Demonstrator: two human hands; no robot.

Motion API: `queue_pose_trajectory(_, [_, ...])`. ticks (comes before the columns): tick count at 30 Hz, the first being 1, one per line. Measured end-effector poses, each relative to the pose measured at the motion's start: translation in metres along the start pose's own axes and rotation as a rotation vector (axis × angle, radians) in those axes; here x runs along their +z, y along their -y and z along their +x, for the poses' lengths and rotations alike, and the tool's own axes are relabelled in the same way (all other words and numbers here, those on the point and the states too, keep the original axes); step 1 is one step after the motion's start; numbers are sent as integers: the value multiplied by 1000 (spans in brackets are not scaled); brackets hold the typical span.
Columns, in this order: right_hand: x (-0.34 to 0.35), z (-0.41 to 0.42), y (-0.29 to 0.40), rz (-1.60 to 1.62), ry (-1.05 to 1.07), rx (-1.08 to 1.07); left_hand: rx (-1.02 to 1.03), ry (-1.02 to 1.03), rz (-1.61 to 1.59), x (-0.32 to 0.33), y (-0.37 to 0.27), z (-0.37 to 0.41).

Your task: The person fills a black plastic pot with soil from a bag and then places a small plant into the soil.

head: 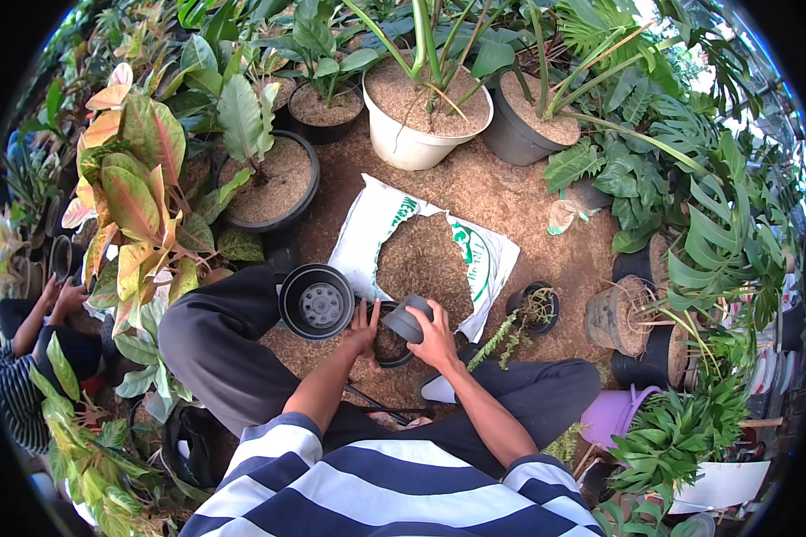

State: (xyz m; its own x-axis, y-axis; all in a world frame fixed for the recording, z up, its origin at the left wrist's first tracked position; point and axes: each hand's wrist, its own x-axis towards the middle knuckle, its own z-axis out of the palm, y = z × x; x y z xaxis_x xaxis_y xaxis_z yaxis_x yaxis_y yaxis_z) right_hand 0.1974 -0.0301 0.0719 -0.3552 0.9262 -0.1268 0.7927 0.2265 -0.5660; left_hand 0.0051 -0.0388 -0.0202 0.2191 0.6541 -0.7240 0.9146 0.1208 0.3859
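My right hand point(436, 339) grips a small dark grey pot point(406, 323), tilted over a round black pot point(395, 361) that holds dark soil. At that black pot's left rim is my left hand point(360, 335), its fingers spread; whether it presses on the rim is hard to tell. Left of it stands an empty black plastic pot point(317, 302) with drainage holes in its base. Just beyond my hands lies a white sack point(366, 231) with green print, torn open on top. Brown, crumbly growing medium point(423, 258) shows inside it.
A white pot point(403, 144), a grey pot point(517, 144) and a wide black pot point(305, 201) with plants stand ahead. Right of the sack is a small potted trailing plant point(541, 309); a purple bucket point(608, 416) sits by my right knee. Another person's hands point(64, 299) are far left.
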Motion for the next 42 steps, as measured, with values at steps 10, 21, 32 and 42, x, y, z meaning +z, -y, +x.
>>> queue_pose_trajectory(10, [32,33,-122,436,-439,226,29,17,-43,-10,-6,-7])
queue_pose_trajectory(21, [-16,103,-120,-85,-463,431,9,20,-28,-9,1,-8])
queue_pose_trajectory(32, [31,125,-110,-154,-235,511,-4,6,-40,-3,2,-3])
queue_pose_trajectory(42, [38,75,-106,-28,-170,625,-24,27,-25,-1,0,2])
